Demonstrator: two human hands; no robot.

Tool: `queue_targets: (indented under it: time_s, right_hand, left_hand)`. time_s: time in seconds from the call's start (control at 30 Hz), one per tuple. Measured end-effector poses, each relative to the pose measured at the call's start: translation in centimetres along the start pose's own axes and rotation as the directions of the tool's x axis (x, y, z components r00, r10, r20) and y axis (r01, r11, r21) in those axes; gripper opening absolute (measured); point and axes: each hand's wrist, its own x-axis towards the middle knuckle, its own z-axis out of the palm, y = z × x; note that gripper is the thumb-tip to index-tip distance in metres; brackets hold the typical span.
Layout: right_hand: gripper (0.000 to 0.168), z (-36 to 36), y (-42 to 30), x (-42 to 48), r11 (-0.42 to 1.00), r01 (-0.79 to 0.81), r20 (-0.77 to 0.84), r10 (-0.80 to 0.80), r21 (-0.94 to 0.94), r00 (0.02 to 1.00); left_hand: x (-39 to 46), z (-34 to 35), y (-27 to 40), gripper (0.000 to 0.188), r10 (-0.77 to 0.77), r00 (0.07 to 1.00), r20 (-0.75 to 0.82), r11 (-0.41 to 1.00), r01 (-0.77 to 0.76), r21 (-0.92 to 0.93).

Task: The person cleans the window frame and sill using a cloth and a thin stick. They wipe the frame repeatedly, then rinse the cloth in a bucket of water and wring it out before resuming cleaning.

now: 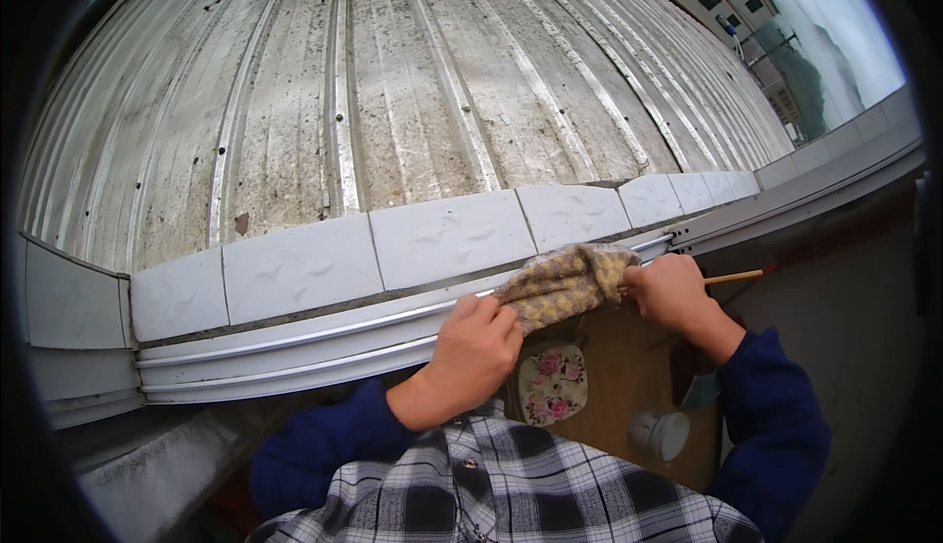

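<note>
A brown and yellow checkered cloth [563, 285] lies bunched over the white window track [309, 355] and hangs a little past its inner edge. My left hand [479, 344] grips the cloth's left end, fingers curled over it at the track. At the cloth's right end my right hand [672, 292] is closed on a thin wooden stick [733, 276], which sticks out to the right of the fist. The stick's other end is hidden by the hand and the cloth.
White tiles [449, 237] line the outer sill, with a corrugated metal roof [398, 101] beyond. A sliding sash frame [803, 189] stands at the right. Below are a floral-patterned seat or lid [554, 385] and a white container [667, 436] on a wooden surface.
</note>
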Motion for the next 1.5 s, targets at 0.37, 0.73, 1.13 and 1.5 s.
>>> queue_targets:
  time_s: [0.37, 0.73, 1.13, 1.5]
  right_hand:
    - [0.01, -5.6, -10.9, 1.8, 0.983, 0.134, 0.055, -0.142, 0.126, 0.988]
    - [0.011, -7.5, -20.2, 2.8, 0.944, 0.255, -0.065, -0.247, 0.21, 0.967]
    - [0.017, -13.9, -40.3, 6.2, 0.739, 0.621, -0.188, -0.592, 0.261, 0.783]
    - [0.015, -11.0, -41.6, 9.4, -0.349, 0.128, -0.318, -0.568, 0.928, 0.759]
  left_hand:
    - [-9.5, -9.7, -2.4, 0.017, -0.194, 0.977, -0.087, 0.978, 0.199, 0.063]
    - [-19.2, -18.7, -4.1, 0.016, -0.42, 0.879, -0.226, 0.838, 0.471, 0.276]
    - [-24.1, -20.9, -4.4, 0.047, -0.54, 0.789, -0.293, 0.838, 0.536, -0.103]
    - [-22.1, -26.4, -4.2, 0.031, -0.441, 0.762, -0.474, 0.886, 0.454, -0.094]
